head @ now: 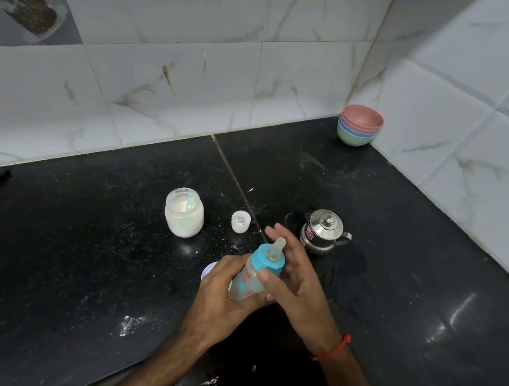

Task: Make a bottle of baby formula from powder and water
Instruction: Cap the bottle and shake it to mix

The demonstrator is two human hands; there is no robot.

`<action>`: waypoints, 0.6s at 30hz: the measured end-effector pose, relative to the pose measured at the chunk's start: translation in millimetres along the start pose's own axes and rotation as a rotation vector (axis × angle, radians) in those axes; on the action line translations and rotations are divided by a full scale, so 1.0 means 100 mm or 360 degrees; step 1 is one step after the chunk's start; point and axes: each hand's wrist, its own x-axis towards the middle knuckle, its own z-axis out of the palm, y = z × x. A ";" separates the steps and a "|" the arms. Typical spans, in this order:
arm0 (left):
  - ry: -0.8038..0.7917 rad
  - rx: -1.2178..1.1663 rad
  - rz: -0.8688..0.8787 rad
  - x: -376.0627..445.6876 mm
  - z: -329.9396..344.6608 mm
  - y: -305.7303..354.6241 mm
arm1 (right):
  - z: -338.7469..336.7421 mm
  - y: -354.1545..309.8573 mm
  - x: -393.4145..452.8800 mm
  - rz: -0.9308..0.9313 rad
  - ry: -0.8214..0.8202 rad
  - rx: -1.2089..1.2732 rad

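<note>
A baby bottle (249, 281) with a blue collar (267, 261) and a clear teat is tilted, teat pointing up and away, and holds cloudy liquid. My left hand (222, 292) grips its lower body, fingers curled under the base. My right hand (298, 278) lies against the bottle's right side with straight fingers reaching past the teat and the thumb pressed just below the collar. An open jar of white powder (184, 217) with a pale green scoop (191, 201) inside stands to the left. A small steel kettle (324, 233) with its lid on stands to the right.
A small white cap (240, 221) sits between jar and kettle. A white lid (208, 271) shows partly behind my left hand. Stacked coloured bowls (360, 126) stand in the far corner. The black counter (85, 254) carries spilled powder and wet patches; tiled walls bound it behind and right.
</note>
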 end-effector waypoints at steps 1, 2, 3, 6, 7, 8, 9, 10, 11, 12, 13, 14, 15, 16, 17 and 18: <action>0.0021 -0.0001 -0.0008 0.01 -0.01 0.00 | 0.00 -0.01 -0.02 -0.0008 -0.0025 0.0041; 0.0047 0.0004 -0.0015 0.02 -0.02 -0.01 | 0.00 -0.02 -0.04 -0.0022 0.0006 0.0089; 0.0072 0.0015 -0.0022 0.03 -0.03 -0.01 | -0.01 -0.05 -0.06 -0.0046 0.0098 0.0121; 0.0114 0.0066 -0.0043 0.05 -0.08 -0.02 | -0.08 -0.04 -0.08 -0.0126 0.0485 -0.0010; 0.0122 0.0073 -0.0054 0.05 -0.09 -0.03 | -0.11 -0.02 -0.08 -0.0117 0.0549 -0.0059; 0.0123 0.0078 -0.0062 0.04 -0.10 -0.04 | -0.13 -0.01 -0.08 -0.0109 0.0556 -0.0093; 0.0115 0.0082 -0.0064 0.04 -0.10 -0.04 | -0.14 -0.01 -0.07 -0.0097 0.0497 -0.0109; 0.0097 0.0083 -0.0058 0.04 -0.09 -0.04 | -0.13 -0.01 -0.07 -0.0076 0.0390 -0.0110; 0.0078 0.0080 -0.0047 0.04 -0.08 -0.04 | -0.11 -0.02 -0.07 -0.0051 0.0266 -0.0093; 0.0063 0.0074 -0.0030 0.03 -0.06 -0.03 | -0.08 -0.02 -0.06 -0.0019 0.0148 -0.0042; 0.0057 0.0070 -0.0012 0.03 -0.05 -0.02 | -0.05 -0.02 -0.06 0.0009 0.0062 0.0012; 0.0063 0.0067 -0.0001 0.03 -0.03 -0.01 | -0.03 0.00 -0.06 0.0022 0.0027 0.0028; 0.0077 0.0060 0.0004 0.03 -0.03 0.01 | -0.02 0.02 -0.06 0.0018 0.0040 0.0010; 0.0095 0.0050 0.0007 0.02 -0.03 0.02 | -0.01 0.03 -0.07 0.0007 0.0084 -0.0032; 0.0112 0.0043 0.0011 0.02 -0.04 0.03 | 0.00 0.03 -0.07 -0.0005 0.0138 -0.0074; 0.0121 0.0045 0.0015 0.02 -0.04 0.02 | 0.00 0.03 -0.08 -0.0021 0.0203 -0.0113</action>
